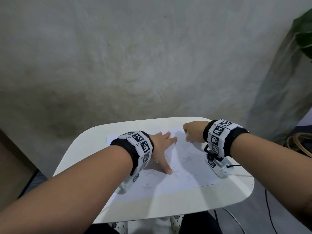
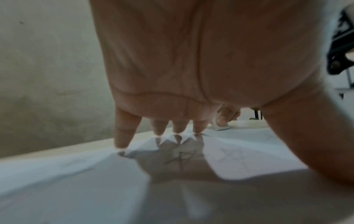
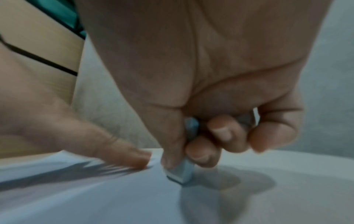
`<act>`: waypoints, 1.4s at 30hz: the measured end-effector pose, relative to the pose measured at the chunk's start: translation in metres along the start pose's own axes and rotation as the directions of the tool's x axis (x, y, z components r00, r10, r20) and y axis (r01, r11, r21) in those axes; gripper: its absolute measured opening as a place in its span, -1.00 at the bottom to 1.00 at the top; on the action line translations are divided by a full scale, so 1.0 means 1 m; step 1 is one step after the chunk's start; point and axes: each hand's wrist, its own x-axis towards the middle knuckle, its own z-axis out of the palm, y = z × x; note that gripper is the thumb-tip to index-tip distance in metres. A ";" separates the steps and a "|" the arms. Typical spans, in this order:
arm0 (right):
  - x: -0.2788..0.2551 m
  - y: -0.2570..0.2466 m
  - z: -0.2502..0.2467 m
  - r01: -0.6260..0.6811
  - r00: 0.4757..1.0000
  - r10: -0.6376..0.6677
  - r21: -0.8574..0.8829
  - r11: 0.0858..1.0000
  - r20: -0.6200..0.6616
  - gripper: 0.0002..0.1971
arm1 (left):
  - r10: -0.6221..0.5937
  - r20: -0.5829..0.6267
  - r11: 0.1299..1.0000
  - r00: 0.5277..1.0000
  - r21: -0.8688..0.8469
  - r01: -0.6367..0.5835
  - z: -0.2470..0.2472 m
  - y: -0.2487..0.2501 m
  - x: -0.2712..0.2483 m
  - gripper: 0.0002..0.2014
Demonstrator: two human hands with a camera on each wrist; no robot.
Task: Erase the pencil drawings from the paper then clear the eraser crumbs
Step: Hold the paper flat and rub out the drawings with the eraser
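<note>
A white sheet of paper [image 1: 182, 176] with several faint pencil stars lies on a small white table [image 1: 152, 205]. My left hand [image 1: 162, 146] lies spread on the paper's far left part, its straight fingertips [image 2: 120, 144] pressing the sheet down. One pencil star [image 2: 182, 157] shows under the palm in the left wrist view. My right hand [image 1: 192, 132] is curled at the paper's far edge and pinches a white eraser [image 3: 180, 172], whose lower end touches the paper [image 3: 114, 197]. In the head view the eraser is only a pale sliver under the fist.
The table has rounded corners and stands against a grey plastered wall [image 1: 135, 65]. A green plant [image 1: 303, 34] hangs at the upper right. A black cable [image 1: 270, 213] runs off the table's right side toward the floor.
</note>
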 end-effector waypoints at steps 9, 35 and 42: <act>-0.032 -0.029 0.014 0.139 0.988 -0.135 -0.065 0.988 0.072 -0.68 | -0.003 -0.060 0.999 0.998 -0.042 0.001 0.017 0.005 -0.002 0.31; -0.051 -0.025 0.013 0.136 0.990 -0.130 -0.126 0.983 0.054 -0.74 | 0.004 -0.038 1.000 0.999 0.005 -0.004 0.017 0.002 0.001 0.31; -0.055 -0.027 0.018 0.180 0.983 -0.174 -0.119 0.976 0.057 -0.81 | -0.001 -0.032 1.000 0.999 0.016 0.002 0.015 0.005 -0.002 0.30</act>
